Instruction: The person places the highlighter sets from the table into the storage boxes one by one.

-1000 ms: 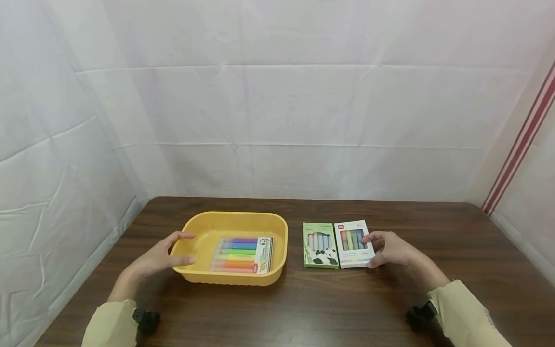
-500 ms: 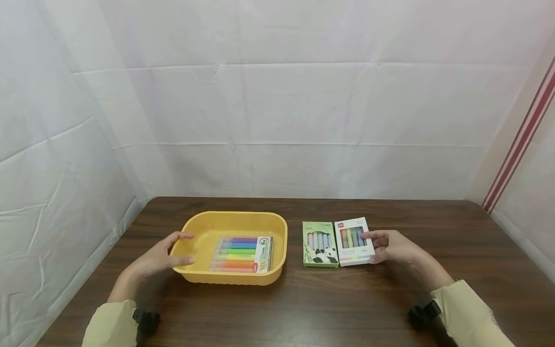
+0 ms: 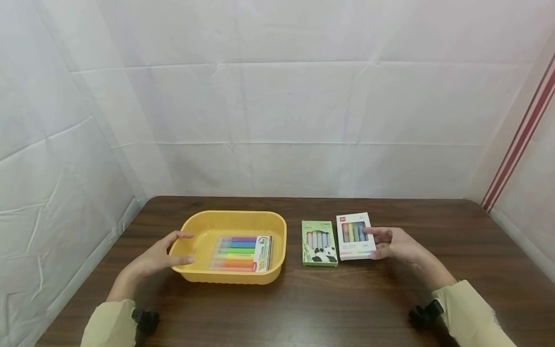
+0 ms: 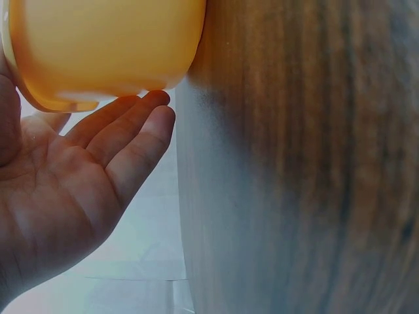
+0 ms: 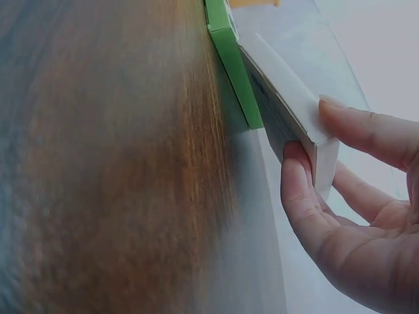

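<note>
In the head view a yellow plastic basket (image 3: 230, 277) stands on the left. My left hand (image 3: 153, 258) grips its left rim, thumb and index finger over the edge; other fingers touch the outer wall (image 4: 111, 46) in the left wrist view. A flat clear pack of rainbow-coloured markers (image 3: 237, 253) lies inside. On the right, my right hand (image 3: 396, 246) pinches the right edge of a white windowed pen box (image 3: 353, 246) between thumb and fingers. In the right wrist view this box (image 5: 281, 82) is tilted and raised off the table. Left of it lies a green panda pen box (image 3: 320, 255).
Both boxes and the basket are on a dark wood-grain table (image 3: 277, 313). White cloth (image 3: 277, 106) hangs behind and at the sides, with a red stripe (image 3: 520, 140) at the right. A black wrist camera (image 3: 146, 321) sits on each forearm.
The white pen box has risen and moved slightly away from the green box, its tilt changing, with my right hand on it. The left hand and basket stay in place.
</note>
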{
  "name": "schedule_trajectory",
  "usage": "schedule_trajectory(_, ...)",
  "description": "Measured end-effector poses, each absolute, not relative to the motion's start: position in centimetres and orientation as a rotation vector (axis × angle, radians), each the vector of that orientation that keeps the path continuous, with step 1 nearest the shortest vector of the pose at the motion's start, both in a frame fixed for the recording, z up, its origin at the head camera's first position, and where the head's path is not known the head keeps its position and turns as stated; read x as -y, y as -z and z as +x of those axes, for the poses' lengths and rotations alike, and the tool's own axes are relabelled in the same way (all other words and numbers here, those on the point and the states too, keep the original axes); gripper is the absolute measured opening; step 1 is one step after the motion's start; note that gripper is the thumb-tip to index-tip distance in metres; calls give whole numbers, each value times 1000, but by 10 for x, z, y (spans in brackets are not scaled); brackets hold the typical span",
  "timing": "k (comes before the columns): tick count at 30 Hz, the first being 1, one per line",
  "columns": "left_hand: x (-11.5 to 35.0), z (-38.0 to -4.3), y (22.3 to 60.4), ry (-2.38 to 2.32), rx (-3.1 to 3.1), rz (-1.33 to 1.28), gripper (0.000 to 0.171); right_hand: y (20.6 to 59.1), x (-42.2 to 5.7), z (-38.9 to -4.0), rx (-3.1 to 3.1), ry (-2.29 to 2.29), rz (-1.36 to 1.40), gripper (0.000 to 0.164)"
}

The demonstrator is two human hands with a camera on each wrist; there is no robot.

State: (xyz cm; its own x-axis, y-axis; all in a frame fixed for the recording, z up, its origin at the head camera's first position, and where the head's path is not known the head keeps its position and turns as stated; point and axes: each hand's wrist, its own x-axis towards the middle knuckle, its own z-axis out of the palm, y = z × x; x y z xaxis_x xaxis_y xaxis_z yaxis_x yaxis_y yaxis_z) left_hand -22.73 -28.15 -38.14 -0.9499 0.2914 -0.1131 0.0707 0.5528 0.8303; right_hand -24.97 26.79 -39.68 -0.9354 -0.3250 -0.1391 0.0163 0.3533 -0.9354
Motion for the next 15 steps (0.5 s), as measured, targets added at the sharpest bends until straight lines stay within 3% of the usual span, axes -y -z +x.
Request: schedule_trajectory(15,282,-227,381,-1317,-2573,309,68,395,-271,-248,-2276,1661,-290,79)
